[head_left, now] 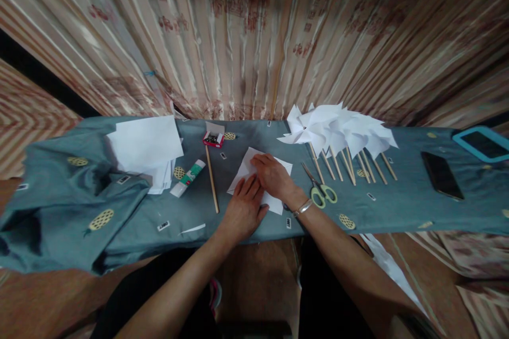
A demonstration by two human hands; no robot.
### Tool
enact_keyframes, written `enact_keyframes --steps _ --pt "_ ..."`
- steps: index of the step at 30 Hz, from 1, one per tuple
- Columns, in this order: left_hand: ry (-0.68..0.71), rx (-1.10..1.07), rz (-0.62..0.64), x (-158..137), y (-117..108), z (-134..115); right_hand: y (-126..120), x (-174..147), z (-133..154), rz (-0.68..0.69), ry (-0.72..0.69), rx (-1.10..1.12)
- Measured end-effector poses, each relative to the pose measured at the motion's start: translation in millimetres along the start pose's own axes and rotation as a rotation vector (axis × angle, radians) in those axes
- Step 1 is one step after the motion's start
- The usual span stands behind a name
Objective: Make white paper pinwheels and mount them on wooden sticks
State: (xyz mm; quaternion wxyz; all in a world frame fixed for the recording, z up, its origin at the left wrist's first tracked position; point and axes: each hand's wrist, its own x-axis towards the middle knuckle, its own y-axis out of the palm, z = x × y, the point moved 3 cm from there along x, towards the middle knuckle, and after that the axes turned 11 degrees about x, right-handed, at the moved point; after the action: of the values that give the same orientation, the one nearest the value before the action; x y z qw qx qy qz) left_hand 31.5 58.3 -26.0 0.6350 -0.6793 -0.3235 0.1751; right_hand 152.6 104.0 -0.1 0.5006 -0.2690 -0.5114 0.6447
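Paper [273, 204]: laid on the cloth [131, 228], between the stick [212, 180] and the scissors [317, 185], partly covered by both hands.
Left hand [244, 207]: rested on the paper, its fingers stretched out flat.
Right hand [273, 176]: bent over the paper just beyond the left fingers; whether anything is pinched cannot be told.
Pinwheels [345, 128]: lined up to the right, overlapped.
Paper stack [147, 140]: placed well to the left.
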Motion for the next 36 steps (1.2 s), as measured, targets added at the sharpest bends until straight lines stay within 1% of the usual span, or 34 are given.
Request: enact_keyframes --steps 9,12,14,17,20,23,26,30,34,36 --pt "0.005 -0.002 -0.004 -1.2 0.8 0.0 5.2 33.1 -9.7 -0.021 -0.015 0.013" --pt "0.003 0.004 0.011 -1.2 0.0 -0.2 0.9 41.3 -12.3 -0.027 -0.021 0.036" --pt "0.005 0.006 0.015 -1.2 -0.3 -0.5 -7.0 43.3 -16.7 -0.043 -0.017 0.058" --pt "0.009 0.009 0.005 -1.4 -0.7 -0.7 -22.7 33.9 -25.6 -0.105 0.012 0.08" --pt "0.007 0.018 0.0 -1.2 -1.1 -0.7 -30.8 7.2 -29.2 -0.174 0.031 0.131" --pt "0.001 0.022 0.013 -0.3 -2.0 -1.1 -23.7 -23.5 -23.4 -0.197 0.004 0.206" --pt "-0.003 0.017 0.033 0.6 -2.8 -1.8 -9.4 -39.0 -14.6 -0.174 -0.028 0.236" --pt "-0.008 0.019 0.038 1.3 -3.1 -1.7 2.5 -31.5 -9.3 -0.139 -0.056 0.216" --pt "-0.004 0.019 0.057 1.4 -2.7 -1.2 5.4 -15.2 -14.4 -0.138 -0.041 0.206" --pt "-0.004 0.017 0.067 1.3 -2.9 -1.1 6.5 -10.1 -18.3 -0.155 -0.039 0.242"
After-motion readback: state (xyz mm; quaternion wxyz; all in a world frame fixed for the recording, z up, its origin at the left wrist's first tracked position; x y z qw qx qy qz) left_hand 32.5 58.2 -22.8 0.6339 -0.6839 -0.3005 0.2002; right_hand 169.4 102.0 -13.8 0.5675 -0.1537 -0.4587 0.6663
